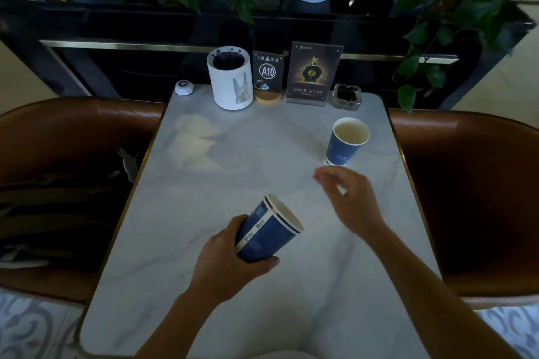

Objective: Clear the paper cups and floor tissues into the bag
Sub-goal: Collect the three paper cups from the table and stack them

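My left hand (230, 256) grips a stack of blue paper cups (267, 230), nested and tilted with their mouths up and to the right, above the middle of the marble table (204, 285). A single blue paper cup (345, 141) stands upright near the table's right edge, its white inside showing. My right hand (350, 201) hovers just below and in front of that cup, fingers apart and holding nothing. No bag and no tissues are in view.
Along the table's far edge stand a white bunny canister (230, 79), an A10 table sign (267, 76), an acrylic menu stand (313, 73), a glass ashtray (346, 96) and a white call button (184, 87). Brown leather seats (466, 183) flank the table; potted plants hang behind.
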### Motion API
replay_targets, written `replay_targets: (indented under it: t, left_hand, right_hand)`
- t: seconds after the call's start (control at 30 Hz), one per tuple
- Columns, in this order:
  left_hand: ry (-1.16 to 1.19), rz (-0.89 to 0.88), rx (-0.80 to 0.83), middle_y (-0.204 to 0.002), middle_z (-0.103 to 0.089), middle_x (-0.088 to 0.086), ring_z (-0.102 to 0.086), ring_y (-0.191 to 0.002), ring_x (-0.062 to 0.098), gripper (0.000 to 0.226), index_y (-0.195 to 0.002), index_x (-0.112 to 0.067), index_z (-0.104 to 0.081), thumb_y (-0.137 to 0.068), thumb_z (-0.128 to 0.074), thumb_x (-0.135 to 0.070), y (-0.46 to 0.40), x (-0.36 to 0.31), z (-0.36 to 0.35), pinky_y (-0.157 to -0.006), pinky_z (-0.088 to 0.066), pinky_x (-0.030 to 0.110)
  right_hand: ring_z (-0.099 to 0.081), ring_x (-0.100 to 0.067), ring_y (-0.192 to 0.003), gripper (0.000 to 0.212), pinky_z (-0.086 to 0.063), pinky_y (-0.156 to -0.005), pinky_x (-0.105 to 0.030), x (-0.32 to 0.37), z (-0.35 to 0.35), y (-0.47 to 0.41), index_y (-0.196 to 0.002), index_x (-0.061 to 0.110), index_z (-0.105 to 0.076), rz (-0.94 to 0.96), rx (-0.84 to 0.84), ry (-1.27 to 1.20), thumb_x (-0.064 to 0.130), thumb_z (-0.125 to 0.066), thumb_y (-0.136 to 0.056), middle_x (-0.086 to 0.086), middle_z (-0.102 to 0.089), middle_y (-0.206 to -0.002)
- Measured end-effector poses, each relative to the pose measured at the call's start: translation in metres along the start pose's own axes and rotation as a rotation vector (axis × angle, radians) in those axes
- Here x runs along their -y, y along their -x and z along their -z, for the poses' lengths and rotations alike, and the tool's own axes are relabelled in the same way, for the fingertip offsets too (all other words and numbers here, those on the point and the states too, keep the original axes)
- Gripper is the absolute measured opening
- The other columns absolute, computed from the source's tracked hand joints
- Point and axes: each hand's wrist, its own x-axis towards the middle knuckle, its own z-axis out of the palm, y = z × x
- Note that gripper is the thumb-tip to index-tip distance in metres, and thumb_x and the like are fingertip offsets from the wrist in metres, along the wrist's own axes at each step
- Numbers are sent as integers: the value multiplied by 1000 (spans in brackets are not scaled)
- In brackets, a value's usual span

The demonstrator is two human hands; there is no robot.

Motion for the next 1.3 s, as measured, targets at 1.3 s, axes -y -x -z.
replay_targets:
  t: [1.3]
  left_hand:
    - [-13,40,57,-92,-71,-20,-70,-76,-1,73,-113,-40,-51,-53,-82,-68,38,14,8,-67,-60,23]
  right_hand:
    - [-62,-17,-84,19,-40,-74,-11,0,49,4,-107,3,-64,178,116,325,12,-62,-90,-10,-70,-101]
